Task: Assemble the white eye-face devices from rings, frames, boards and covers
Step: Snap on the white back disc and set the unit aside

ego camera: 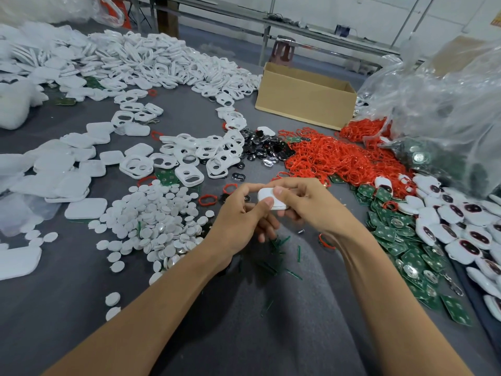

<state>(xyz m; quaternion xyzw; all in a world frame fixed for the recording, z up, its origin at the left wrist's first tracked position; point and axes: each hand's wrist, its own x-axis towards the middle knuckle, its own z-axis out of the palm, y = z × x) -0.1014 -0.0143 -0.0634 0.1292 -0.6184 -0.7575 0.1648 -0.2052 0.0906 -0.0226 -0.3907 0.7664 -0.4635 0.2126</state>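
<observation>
- Gripping one white device [271, 200] with both hands, just above the grey table [81, 308], in front of the person's lap.
- Left hand [241, 215] is pinching its near edge between thumb and fingers; right hand [305, 203] is curling its fingers over the top.
- Cardboard box [306, 99] is sitting open at the back; its contents are not showing from this angle.
- Clear plastic bag [439, 104] at right is holding green boards [444, 164] and is lying just beside the heap of red rings [330, 156].

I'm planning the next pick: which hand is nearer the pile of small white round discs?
Left. The left hand is just right of the disc pile; the right hand lies farther right, beyond it. Both grip one white device.
</observation>
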